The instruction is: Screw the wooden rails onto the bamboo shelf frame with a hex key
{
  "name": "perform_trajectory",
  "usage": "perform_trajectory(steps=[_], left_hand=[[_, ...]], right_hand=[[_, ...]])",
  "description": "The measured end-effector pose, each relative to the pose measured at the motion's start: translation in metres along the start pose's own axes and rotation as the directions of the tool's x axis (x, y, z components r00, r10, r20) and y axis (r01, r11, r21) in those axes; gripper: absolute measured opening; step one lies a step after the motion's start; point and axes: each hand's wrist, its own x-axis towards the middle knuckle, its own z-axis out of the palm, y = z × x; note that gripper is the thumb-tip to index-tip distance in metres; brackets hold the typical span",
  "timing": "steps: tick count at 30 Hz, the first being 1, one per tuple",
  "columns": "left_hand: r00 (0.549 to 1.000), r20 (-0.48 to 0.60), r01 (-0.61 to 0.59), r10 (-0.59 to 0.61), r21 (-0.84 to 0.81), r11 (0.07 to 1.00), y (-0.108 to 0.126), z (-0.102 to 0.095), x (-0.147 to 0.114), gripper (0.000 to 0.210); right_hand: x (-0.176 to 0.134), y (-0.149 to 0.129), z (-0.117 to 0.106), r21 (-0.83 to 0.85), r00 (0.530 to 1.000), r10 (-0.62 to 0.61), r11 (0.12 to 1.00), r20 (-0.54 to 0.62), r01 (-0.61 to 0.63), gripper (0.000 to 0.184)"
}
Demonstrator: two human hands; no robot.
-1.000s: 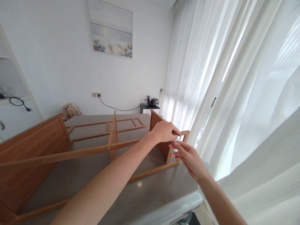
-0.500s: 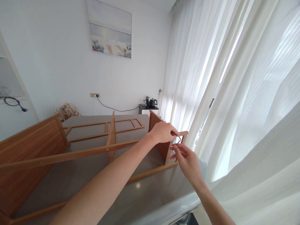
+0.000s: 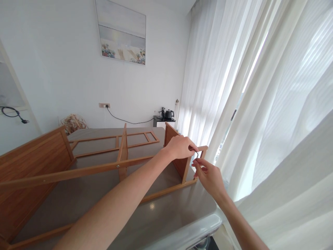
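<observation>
A thin dark bent rod that looks like a hex key (image 3: 197, 155) shows between my two hands, close to the end of a wooden frame (image 3: 96, 169). My left hand (image 3: 180, 146) reaches across from the lower left, its fingertips pinched on the upper end. Just below it, my right hand (image 3: 208, 175) has thumb and forefinger closed on the lower end. Behind the hands stand a brown end panel (image 3: 171, 133) and a short slatted end piece (image 3: 203, 151). My left forearm covers part of the long rail, and the fingers hide both ends of the rod.
The wooden frame lies on a grey-covered bed or table (image 3: 179, 205). A divider (image 3: 124, 149) and a large panel (image 3: 36, 156) rise from it. White curtains (image 3: 249, 139) hang close on the right. A black kettle (image 3: 169, 114) stands at the back.
My right hand has closed in on the lower end of the bent rod, and its other fingers have curled in. My left hand stays nearly in place. The view has shifted slightly.
</observation>
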Motion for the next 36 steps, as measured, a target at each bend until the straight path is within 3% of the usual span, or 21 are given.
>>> perform_trajectory(steps=[3,7,10,12,15,19,23,27,31,36], left_hand=[[1.0,0.004,-0.001,0.001,0.002,1.0,0.001,-0.001,0.0,0.026],[1.0,0.009,-0.009,0.009,0.021,1.0,0.001,-0.001,0.0,0.025],[1.0,0.011,-0.003,0.003,0.027,1.0,0.001,-0.001,0.0,0.025],[1.0,0.01,0.003,-0.004,0.023,1.0,0.001,-0.001,0.0,0.026],[1.0,0.005,0.004,-0.004,0.013,1.0,0.001,-0.001,-0.001,0.028],[1.0,0.014,0.0,0.001,-0.013,1.0,0.001,-0.001,-0.001,0.029],[1.0,0.003,0.012,-0.011,-0.009,1.0,0.0,0.0,0.0,0.027],[1.0,0.003,0.012,-0.012,0.008,1.0,-0.001,0.0,0.001,0.029],[1.0,0.002,-0.008,0.008,0.011,1.0,-0.001,0.0,0.001,0.028],[1.0,-0.005,-0.017,0.017,0.004,1.0,-0.002,0.001,0.001,0.029]], right_hand=[[0.002,0.001,-0.007,-0.171,0.998,-0.061,0.983,-0.006,0.059,0.036],[0.006,-0.003,-0.021,-0.441,0.984,-0.176,0.883,0.003,0.159,0.037],[0.008,-0.008,-0.026,-0.456,0.987,-0.157,0.877,0.023,0.15,0.036],[0.008,-0.011,-0.025,-0.321,0.996,-0.074,0.943,0.059,0.089,0.033],[0.007,-0.014,-0.018,0.04,0.984,0.074,0.996,0.165,-0.081,0.032],[0.003,-0.021,-0.005,0.434,0.952,0.132,0.867,0.277,-0.246,0.04],[0.0,-0.027,0.006,0.58,0.948,0.169,0.757,0.27,-0.301,0.046],[-0.007,-0.026,0.013,0.483,0.975,0.124,0.853,0.183,-0.199,0.044],[-0.013,-0.02,0.014,0.252,0.998,0.033,0.967,0.062,-0.048,0.039],[-0.008,-0.005,0.009,-0.023,0.999,-0.026,0.999,-0.04,0.025,0.035]])
